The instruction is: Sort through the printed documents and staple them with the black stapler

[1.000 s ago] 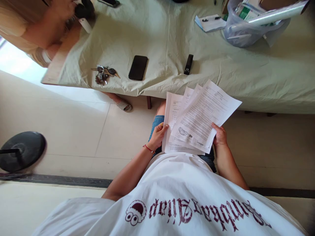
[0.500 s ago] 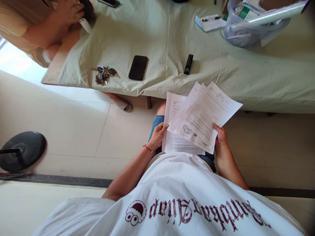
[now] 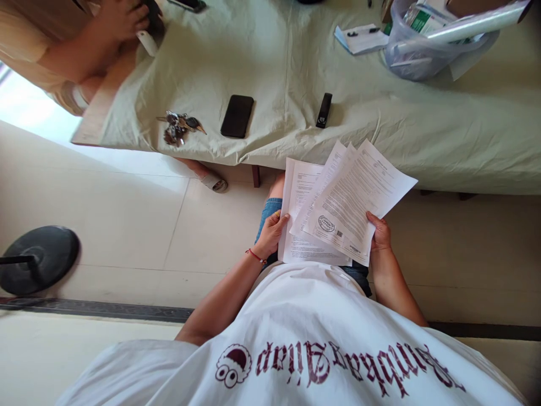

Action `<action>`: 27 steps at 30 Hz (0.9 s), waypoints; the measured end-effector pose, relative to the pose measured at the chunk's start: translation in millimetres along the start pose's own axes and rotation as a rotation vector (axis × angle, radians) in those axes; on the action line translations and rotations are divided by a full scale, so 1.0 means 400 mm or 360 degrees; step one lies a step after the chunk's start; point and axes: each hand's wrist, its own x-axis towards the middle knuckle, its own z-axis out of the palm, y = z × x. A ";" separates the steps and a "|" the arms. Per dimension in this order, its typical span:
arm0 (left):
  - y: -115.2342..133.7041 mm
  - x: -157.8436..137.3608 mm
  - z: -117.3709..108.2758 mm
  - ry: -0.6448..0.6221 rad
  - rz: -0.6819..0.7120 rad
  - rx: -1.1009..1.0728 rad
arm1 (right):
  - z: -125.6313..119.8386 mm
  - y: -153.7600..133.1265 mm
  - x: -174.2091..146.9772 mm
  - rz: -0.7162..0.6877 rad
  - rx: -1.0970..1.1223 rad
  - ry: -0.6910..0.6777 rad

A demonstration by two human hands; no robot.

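Observation:
Over my lap, my left hand [image 3: 273, 232] pinches the left edge of some printed papers [image 3: 304, 251], its thumb on top. My right hand [image 3: 379, 230] grips the right edge of a fanned set of printed sheets [image 3: 347, 203], thumb on top and fingers hidden underneath. The top sheet of that set bears a round dark stamp and a small square code near its bottom. These sheets lie tilted across the papers in my left hand and partly cover them. A red bracelet circles my left wrist.
On the cloth-covered table [image 3: 270, 62] ahead are keys [image 3: 180, 127], a black phone [image 3: 237, 116], a black stapler-like object [image 3: 324, 110], a notepad [image 3: 361, 40] and a filled plastic basket [image 3: 418, 62]. Another person [image 3: 80, 51] sits at left. A round black stand base [image 3: 42, 259] rests on the floor.
The fanned sheets in my right hand have shifted slightly right, uncovering a little more of the papers under them. My left hand has stayed in place.

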 end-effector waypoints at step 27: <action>0.017 -0.011 0.012 -0.0108 -0.0029 -0.0060 | 0.017 -0.003 -0.022 -0.0084 -0.0344 -0.0306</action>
